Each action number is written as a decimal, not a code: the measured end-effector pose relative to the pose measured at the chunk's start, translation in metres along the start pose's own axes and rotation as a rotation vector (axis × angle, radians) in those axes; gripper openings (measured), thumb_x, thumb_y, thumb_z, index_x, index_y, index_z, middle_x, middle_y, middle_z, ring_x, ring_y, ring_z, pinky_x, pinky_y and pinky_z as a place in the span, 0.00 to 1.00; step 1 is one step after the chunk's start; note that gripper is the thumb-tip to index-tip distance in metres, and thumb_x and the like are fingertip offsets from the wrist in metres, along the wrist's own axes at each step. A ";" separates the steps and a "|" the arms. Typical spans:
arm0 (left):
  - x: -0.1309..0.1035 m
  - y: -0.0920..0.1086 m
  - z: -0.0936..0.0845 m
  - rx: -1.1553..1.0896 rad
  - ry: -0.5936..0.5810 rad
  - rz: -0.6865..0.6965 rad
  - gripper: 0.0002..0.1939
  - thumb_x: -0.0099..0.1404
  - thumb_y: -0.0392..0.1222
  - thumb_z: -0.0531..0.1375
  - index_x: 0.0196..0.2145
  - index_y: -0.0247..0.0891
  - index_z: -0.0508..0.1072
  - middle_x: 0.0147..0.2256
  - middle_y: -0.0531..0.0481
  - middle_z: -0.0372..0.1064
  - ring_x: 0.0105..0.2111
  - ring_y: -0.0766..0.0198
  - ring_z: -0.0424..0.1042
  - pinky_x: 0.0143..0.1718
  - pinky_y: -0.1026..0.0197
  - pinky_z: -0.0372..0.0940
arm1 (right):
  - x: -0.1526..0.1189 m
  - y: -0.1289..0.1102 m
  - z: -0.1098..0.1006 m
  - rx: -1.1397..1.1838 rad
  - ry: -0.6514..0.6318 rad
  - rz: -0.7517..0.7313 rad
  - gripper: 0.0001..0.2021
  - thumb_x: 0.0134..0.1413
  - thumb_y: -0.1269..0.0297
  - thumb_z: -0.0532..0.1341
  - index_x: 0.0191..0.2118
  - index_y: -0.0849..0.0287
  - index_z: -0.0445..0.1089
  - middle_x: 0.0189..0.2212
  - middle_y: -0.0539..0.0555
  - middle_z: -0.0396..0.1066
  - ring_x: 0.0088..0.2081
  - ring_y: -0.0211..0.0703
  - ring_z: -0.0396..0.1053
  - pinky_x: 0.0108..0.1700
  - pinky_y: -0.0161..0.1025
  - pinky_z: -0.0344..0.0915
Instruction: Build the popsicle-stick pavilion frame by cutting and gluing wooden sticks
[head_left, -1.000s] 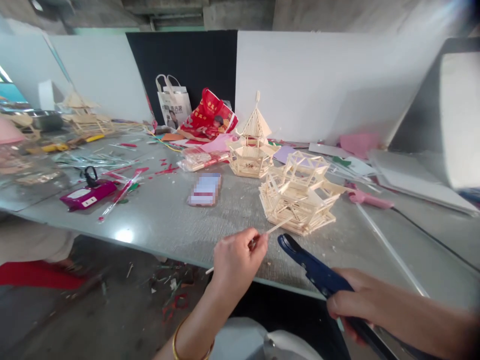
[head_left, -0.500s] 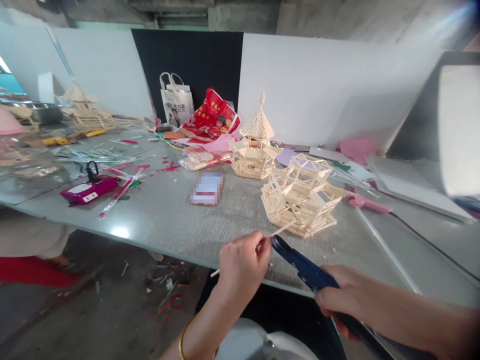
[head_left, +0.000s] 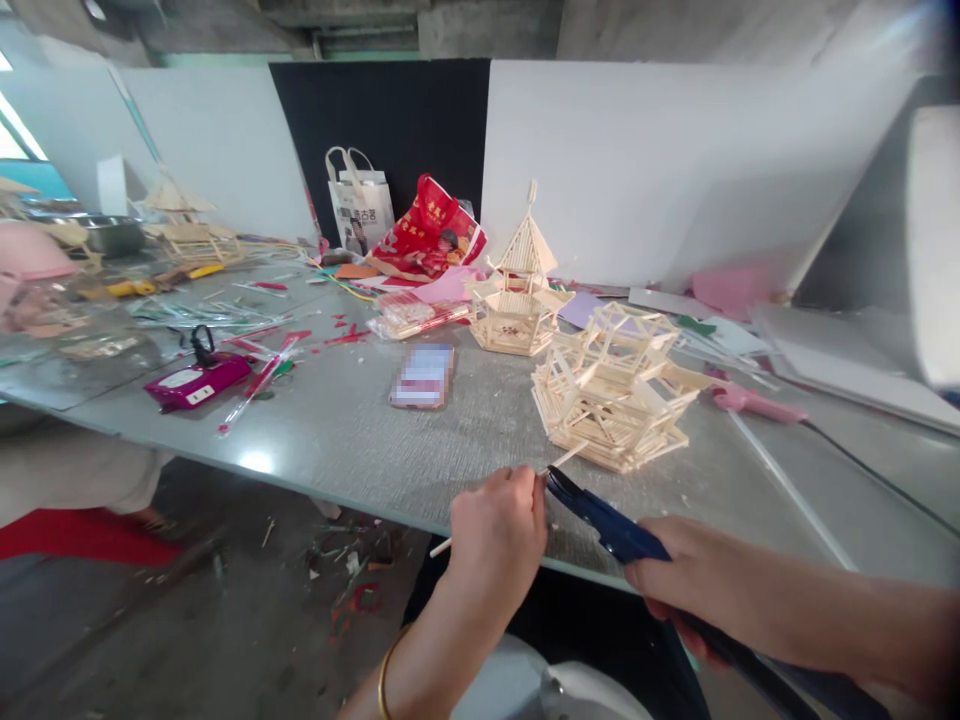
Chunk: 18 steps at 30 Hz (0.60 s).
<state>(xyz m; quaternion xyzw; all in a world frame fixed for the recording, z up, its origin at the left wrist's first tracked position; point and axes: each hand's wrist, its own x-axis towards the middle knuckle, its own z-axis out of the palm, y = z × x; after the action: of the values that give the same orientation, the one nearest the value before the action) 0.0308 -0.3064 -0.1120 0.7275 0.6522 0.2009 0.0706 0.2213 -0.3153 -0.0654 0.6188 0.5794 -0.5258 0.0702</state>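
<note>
My left hand [head_left: 495, 535] is closed around a thin wooden stick [head_left: 568, 457], which pokes out past the fingertips at one end and below the palm at the other. My right hand [head_left: 694, 580] grips the handles of long dark blue cutters [head_left: 615, 528]. Their jaws meet the stick right beside my left fingertips; whether the blades are fully closed is hard to see. Just beyond, a many-sided frame of wooden sticks [head_left: 615, 400] sits on the grey table [head_left: 337, 440]. Behind it stands a small stick pagoda [head_left: 517, 300] with a pointed roof.
A phone [head_left: 422, 376] lies left of the models, and a magenta power strip [head_left: 199, 382] farther left. To the right is a pink glue gun [head_left: 757, 402] with a cord. Bags [head_left: 427, 235], paper and sticks line the back. A person's red clothing [head_left: 82, 538] shows at lower left.
The view has shifted slightly, so everything sits a little farther right. My left fingers have curled in a bit more on the stick, and the cutters stay at it.
</note>
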 end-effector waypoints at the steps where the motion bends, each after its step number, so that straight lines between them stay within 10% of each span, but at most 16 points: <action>1: -0.001 0.001 -0.003 0.033 -0.028 -0.004 0.14 0.67 0.41 0.47 0.29 0.39 0.69 0.28 0.49 0.70 0.27 0.63 0.70 0.24 0.64 0.49 | 0.001 -0.002 0.000 0.010 -0.012 -0.003 0.08 0.53 0.64 0.48 0.29 0.62 0.59 0.18 0.51 0.64 0.18 0.34 0.61 0.21 0.29 0.58; 18: 0.018 -0.029 -0.020 0.141 -0.193 -0.043 0.12 0.61 0.31 0.48 0.33 0.36 0.71 0.31 0.43 0.71 0.31 0.53 0.73 0.27 0.59 0.62 | 0.029 -0.075 -0.022 -0.044 -0.192 0.170 0.07 0.43 0.66 0.53 0.20 0.63 0.60 0.14 0.53 0.62 0.13 0.37 0.60 0.14 0.31 0.58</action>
<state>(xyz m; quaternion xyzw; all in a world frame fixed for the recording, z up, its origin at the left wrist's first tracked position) -0.0022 -0.2882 -0.1010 0.7324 0.6704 0.0819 0.0861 0.1683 -0.2575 -0.0380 0.6106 0.5270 -0.5620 0.1832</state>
